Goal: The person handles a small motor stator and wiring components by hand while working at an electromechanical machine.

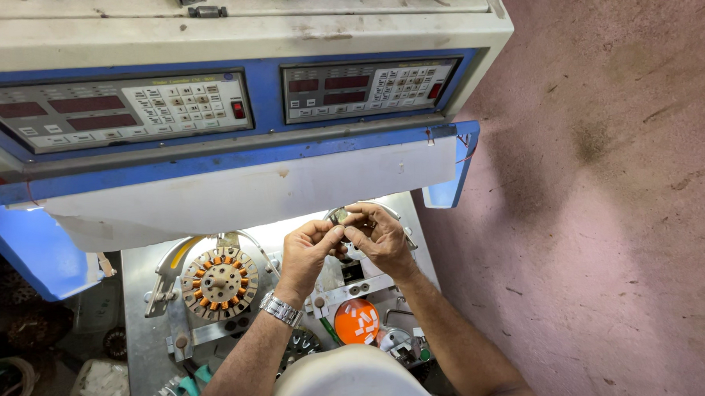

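My left hand [306, 253] and my right hand [379, 234] meet over the right station of a metal winding machine bed [141, 307]. Together they pinch a small round metal part [339, 216] between fingertips; most of it is hidden by my fingers. A metal watch sits on my left wrist. To the left, a round stator [219, 282] with orange-wound slots sits mounted on the left station, apart from both hands.
A blue and cream control cabinet [265, 158] with two keypad panels overhangs the bed. An orange dish [357, 321] holding small white pieces lies below my hands. A tray of white bits [103, 382] sits at lower left. Pink floor [603, 213] spreads to the right.
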